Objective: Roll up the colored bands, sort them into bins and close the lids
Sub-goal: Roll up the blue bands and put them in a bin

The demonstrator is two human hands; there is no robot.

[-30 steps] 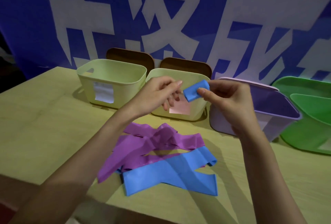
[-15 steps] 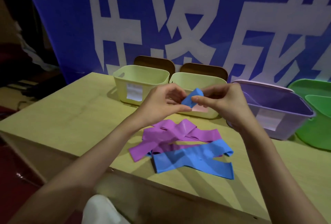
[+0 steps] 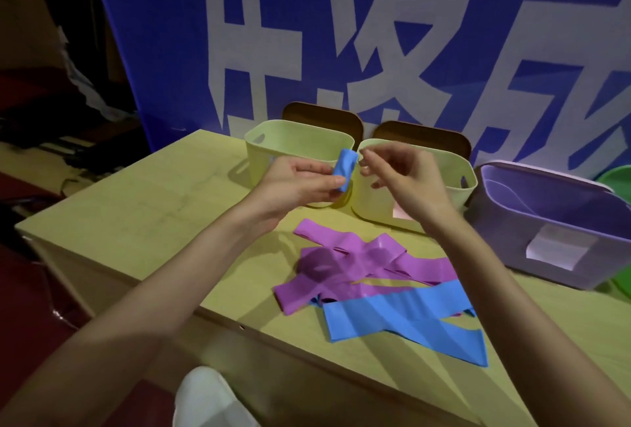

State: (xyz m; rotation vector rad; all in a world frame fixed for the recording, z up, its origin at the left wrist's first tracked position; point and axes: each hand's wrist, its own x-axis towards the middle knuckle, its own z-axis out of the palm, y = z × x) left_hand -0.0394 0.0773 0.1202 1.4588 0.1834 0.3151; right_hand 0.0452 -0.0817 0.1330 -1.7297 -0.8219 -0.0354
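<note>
Gripping a rolled blue band in its fingers, the left hand hovers over the desk; at three o'clock, the right hand has loosely curled fingers, holding nothing.

A small rolled-up blue rubber band stands nearly upright, pinched in the left hand above the gap between two open pale-yellow plastic bins. Loose flat purple bands lie tangled on the bench, partly overlapped by flat blue bands. An open lilac bin sits right, brown lids behind.
</note>
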